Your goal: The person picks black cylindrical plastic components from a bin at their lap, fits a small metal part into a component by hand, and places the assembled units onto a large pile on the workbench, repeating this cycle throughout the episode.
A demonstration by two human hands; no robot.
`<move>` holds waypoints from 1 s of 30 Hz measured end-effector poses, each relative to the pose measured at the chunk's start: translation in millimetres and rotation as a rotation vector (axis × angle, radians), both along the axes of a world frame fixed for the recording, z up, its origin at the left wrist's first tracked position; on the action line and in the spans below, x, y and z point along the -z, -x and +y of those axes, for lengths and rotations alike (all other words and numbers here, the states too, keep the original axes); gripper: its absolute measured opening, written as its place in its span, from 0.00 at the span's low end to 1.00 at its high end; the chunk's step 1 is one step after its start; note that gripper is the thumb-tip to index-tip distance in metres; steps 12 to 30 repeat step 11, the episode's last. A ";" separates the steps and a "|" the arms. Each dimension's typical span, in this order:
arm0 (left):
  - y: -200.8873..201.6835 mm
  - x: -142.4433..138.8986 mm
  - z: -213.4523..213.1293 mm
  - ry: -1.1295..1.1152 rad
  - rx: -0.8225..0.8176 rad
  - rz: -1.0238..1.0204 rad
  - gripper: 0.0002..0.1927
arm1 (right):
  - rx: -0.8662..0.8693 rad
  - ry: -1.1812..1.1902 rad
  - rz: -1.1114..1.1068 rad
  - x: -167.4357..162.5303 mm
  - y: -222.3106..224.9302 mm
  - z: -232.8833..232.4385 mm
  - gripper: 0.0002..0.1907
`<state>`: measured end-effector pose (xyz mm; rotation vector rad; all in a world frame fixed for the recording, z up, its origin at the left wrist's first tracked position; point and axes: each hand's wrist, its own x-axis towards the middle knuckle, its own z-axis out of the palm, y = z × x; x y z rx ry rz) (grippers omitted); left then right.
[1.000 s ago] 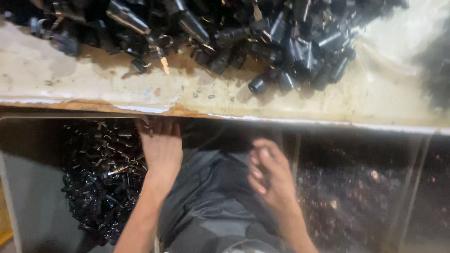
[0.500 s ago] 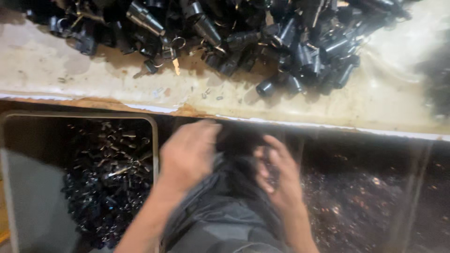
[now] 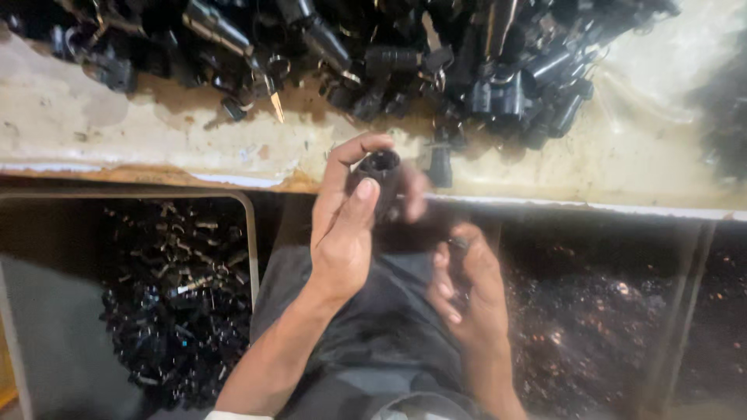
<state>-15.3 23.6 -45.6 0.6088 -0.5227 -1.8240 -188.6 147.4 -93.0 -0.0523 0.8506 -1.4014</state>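
My left hand is raised at the front edge of the worn white bench, fingers and thumb closed around a small black round part with a hollow end facing up. Just to its right and lower, my right hand hovers over my lap with fingers curled; something small and dark seems pinched at its fingertips, but blur hides it. A heap of black plastic and metal parts lies across the back of the bench, beyond both hands.
A grey bin at lower left holds several small black parts. At lower right another container holds dark, fine reddish bits. My dark trousers fill the gap between them.
My left hand has risen from my lap to the bench edge, now holding the black round part. My right hand has stayed low on the right.
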 end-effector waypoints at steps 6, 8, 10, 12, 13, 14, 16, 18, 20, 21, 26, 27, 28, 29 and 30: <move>-22.8 10.5 35.7 0.631 0.070 -0.982 0.21 | -0.114 0.009 -0.015 -7.6 -4.0 -2.3 0.19; -29.2 18.8 39.3 0.769 0.151 -1.057 0.24 | -0.124 0.074 -0.046 -10.2 -4.6 -1.8 0.17; -32.8 23.7 46.0 0.772 0.227 -1.069 0.28 | -0.164 0.089 0.189 -17.2 -5.8 1.2 0.15; -34.4 24.5 48.1 0.774 0.277 -1.038 0.30 | -0.177 0.099 0.307 -21.1 -8.3 1.9 0.15; -34.4 24.5 48.1 0.774 0.277 -1.038 0.30 | -0.177 0.099 0.307 -21.1 -8.3 1.9 0.15; -34.4 24.5 48.1 0.774 0.277 -1.038 0.30 | -0.177 0.099 0.307 -21.1 -8.3 1.9 0.15; -34.4 24.5 48.1 0.774 0.277 -1.038 0.30 | -0.177 0.099 0.307 -21.1 -8.3 1.9 0.15; -34.4 24.5 48.1 0.774 0.277 -1.038 0.30 | -0.177 0.099 0.307 -21.1 -8.3 1.9 0.15; -34.4 24.5 48.1 0.774 0.277 -1.038 0.30 | -0.177 0.099 0.307 -21.1 -8.3 1.9 0.15; -34.4 24.5 48.1 0.774 0.277 -1.038 0.30 | -0.177 0.099 0.307 -21.1 -8.3 1.9 0.15; -34.4 24.5 48.1 0.774 0.277 -1.038 0.30 | -0.177 0.099 0.307 -21.1 -8.3 1.9 0.15; -34.4 24.5 48.1 0.774 0.277 -1.038 0.30 | -0.177 0.099 0.307 -21.1 -8.3 1.9 0.15; -34.4 24.5 48.1 0.774 0.277 -1.038 0.30 | -0.177 0.099 0.307 -21.1 -8.3 1.9 0.15; -34.4 24.5 48.1 0.774 0.277 -1.038 0.30 | -0.177 0.099 0.307 -21.1 -8.3 1.9 0.15; -34.4 24.5 48.1 0.774 0.277 -1.038 0.30 | -0.177 0.099 0.307 -21.1 -8.3 1.9 0.15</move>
